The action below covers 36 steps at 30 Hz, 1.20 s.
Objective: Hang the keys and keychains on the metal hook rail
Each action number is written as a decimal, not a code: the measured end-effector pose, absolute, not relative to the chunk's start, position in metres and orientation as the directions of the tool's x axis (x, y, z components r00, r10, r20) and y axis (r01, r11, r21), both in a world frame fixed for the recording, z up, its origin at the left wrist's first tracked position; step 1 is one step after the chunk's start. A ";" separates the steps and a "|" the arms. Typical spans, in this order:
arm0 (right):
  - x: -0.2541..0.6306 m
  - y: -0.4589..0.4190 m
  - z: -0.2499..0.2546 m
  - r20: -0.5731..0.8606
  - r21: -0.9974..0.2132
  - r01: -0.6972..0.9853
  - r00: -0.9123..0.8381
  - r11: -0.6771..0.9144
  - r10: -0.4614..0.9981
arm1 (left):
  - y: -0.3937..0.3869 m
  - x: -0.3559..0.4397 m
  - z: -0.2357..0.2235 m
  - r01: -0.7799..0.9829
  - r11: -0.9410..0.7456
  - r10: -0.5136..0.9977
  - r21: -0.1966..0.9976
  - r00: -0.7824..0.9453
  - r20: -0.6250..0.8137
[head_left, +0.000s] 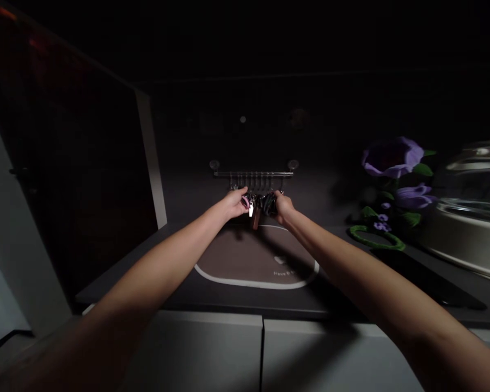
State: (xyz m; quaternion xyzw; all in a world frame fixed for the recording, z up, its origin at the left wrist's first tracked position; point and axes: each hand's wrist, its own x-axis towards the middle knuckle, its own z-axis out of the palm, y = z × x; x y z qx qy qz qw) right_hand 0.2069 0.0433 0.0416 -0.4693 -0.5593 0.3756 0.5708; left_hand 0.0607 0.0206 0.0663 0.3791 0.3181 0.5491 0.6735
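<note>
Both arms reach forward to a clear rail [253, 174] with several hooks, fixed to the dark wall. My left hand [236, 203] is closed, just under the rail's left half, on a bunch of keys [251, 209] with a bright metal piece and something pinkish by the fingers. A brown tag [255, 219] hangs down between the hands. My right hand [284, 207], also closed, grips the black part of the bundle [268, 204] below the rail's right half. Shadow hides whether the pieces are joined or still hang on the hooks.
Below the hands a brown mat [240, 261] with a pale border lies on the dark counter [179, 291]. To the right are purple flowers [394, 158], a green ring [375, 239], a flat black object [428, 277] and a large domed appliance [473, 218]. White cabinet fronts [204, 348] are below.
</note>
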 end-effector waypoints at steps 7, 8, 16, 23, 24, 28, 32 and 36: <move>0.241 -0.007 0.000 0.105 -0.972 0.206 -0.040 0.111 0.994 | -0.011 0.028 0.022 0.045 -0.006 0.958 0.999 0.287 -0.007; 0.248 -0.009 -0.003 0.127 -0.948 0.287 -0.054 0.137 0.990 | -0.012 0.022 0.018 0.127 -0.028 0.959 0.991 0.282 -0.009; 0.276 -0.015 -0.007 0.218 -0.737 0.613 -0.182 0.284 0.959 | -0.019 -0.003 -0.001 0.535 -0.324 0.918 0.780 0.379 0.122; 0.262 -0.033 0.014 0.359 -0.544 0.743 -0.215 0.390 0.908 | -0.047 -0.007 0.018 0.395 -0.215 0.943 0.893 0.321 0.085; 0.257 -0.037 0.019 0.365 -0.544 0.725 -0.247 0.422 0.897 | -0.051 -0.008 0.025 0.377 -0.218 0.942 0.900 0.324 0.092; 0.230 -0.060 0.039 0.272 -0.777 0.416 -0.454 0.472 0.849 | -0.068 -0.003 0.048 0.268 -0.271 0.893 0.925 0.429 0.137; 0.204 -0.079 0.038 0.142 -0.958 0.121 -0.588 0.260 0.796 | -0.079 0.007 0.043 -0.051 -0.172 0.879 0.984 0.443 0.176; 0.195 -0.085 0.011 0.046 -0.999 -0.006 -0.593 0.053 0.804 | -0.085 0.009 0.008 -0.221 0.038 0.917 0.975 0.394 0.053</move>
